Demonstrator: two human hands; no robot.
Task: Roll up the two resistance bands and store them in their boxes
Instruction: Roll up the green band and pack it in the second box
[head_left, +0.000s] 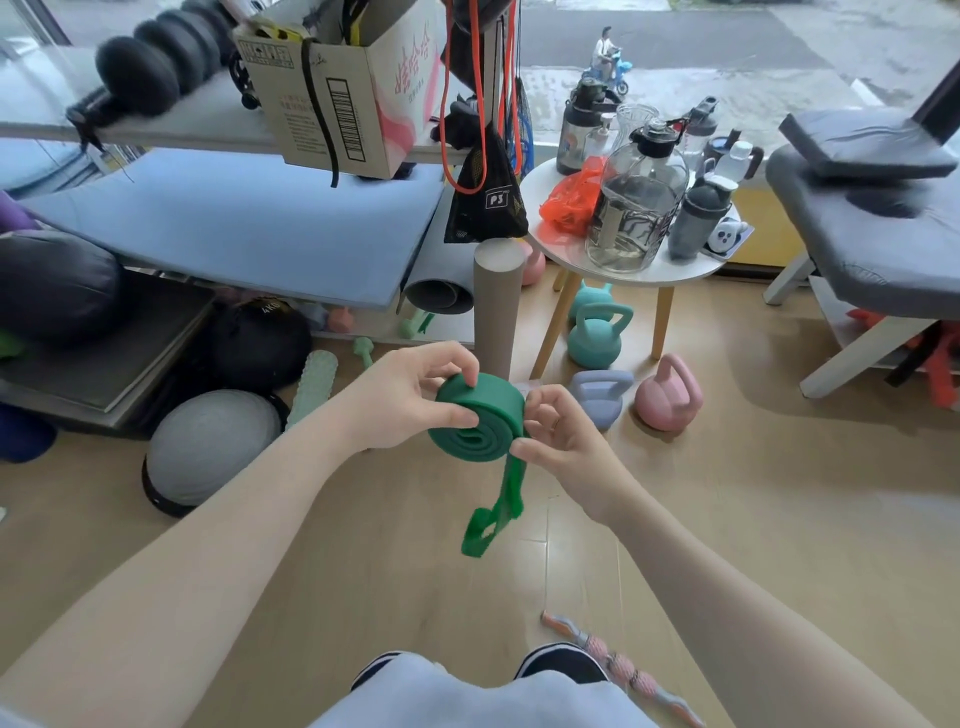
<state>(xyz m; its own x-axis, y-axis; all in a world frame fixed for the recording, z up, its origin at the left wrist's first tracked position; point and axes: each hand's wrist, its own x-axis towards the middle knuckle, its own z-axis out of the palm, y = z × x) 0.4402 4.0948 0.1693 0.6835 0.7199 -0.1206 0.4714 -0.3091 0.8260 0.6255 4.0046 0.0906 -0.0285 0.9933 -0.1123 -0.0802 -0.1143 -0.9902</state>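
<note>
A green resistance band (475, 418), wound most of the way into a flat coil, is being held between both hands above the wooden floor (727, 519). The coil is being gripped by the left hand (410, 400), with the thumb pressed on its near face and the fingers curled over its upper edge. The right edge of the coil is being pinched by the right hand (558, 436), whose fingertips are touching the outermost layer where the loose part leaves the roll. The unrolled tail (493, 512) is hanging below the hands, just under the right thumb, and is ending in a folded loop. Beyond the hands a cardboard tube (496, 306) is standing upright, and beyond the right hand a purple kettlebell (602, 395), a pink kettlebell (670, 392) and teal kettlebells (595, 332) are resting under a round white table (675, 267) that is carrying bottles. To the left of the left hand a grey half-ball (208, 447) is lying on the floor. Near the right forearm a pink massage stick (618, 662) is lying on the floor. No box for the band can be told apart with certainty
</note>
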